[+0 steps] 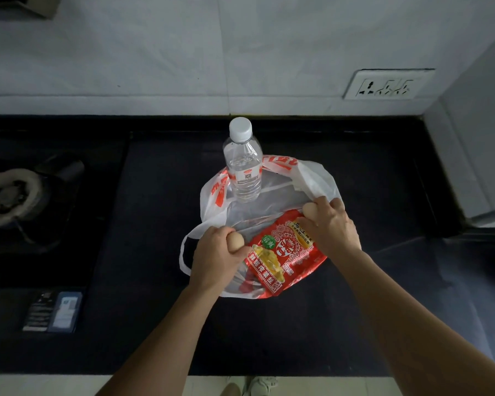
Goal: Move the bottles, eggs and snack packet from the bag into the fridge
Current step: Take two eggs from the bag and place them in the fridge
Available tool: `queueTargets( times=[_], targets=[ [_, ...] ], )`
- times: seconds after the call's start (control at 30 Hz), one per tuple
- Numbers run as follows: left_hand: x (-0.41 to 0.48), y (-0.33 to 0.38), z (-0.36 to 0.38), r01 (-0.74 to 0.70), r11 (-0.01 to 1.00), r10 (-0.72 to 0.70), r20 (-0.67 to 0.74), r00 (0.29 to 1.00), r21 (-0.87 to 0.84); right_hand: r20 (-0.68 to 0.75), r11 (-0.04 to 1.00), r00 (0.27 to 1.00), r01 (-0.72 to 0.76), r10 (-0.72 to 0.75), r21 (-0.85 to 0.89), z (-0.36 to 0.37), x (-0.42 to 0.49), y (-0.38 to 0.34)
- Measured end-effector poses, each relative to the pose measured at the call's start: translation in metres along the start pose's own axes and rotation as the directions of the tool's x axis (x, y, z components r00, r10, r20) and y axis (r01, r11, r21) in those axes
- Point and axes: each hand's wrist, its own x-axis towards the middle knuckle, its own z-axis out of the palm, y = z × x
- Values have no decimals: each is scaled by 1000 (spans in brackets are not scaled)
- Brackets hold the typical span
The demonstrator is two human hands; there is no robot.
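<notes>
A white plastic bag [312, 178] with red print lies open on the black counter. A clear water bottle [243, 170] with a white cap stands upright in its far side. A red snack packet [283, 258] lies in the bag's near side. My left hand [215, 258] grips a brown egg [235, 242] at the bag's left edge. My right hand [330, 224] grips another egg [309, 209] above the packet's far right corner.
A gas burner [12, 192] sits at the left of the black counter [383, 195], with a label sticker [53, 311] near the front. A wall socket [386, 85] is at the back right. A pale appliance side [475, 138] stands at the far right.
</notes>
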Motion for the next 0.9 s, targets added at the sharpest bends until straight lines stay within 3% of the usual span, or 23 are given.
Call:
queueTargets(
  times=[0.17,0.4,0.5,0.67,0.77,0.9],
  targets=[
    [-2,0,-7,40,988,-46,-44,998,-146,-36,1000,999,-14,14,20,-1,-2,0],
    [-8,-2,-1,18,995,-25,-69,997,-93,-31,998,999,20,-22,-52,2,-2,2],
    [-6,1,-1,44,988,-53,-59,997,-151,-42,1000,999,19,-20,-23,5,-1,3],
    [-6,12,-10,168,914,-169,29,985,-369,-41,973,998,-44,54,226,-1,-3,-1],
    [-8,18,-15,176,843,-174,51,983,-508,-39,909,997,-41,63,415,-12,-11,-10],
    [-15,35,-28,188,755,-174,85,981,-629,-88,853,994,-9,65,522,-27,-33,-25]
  ],
)
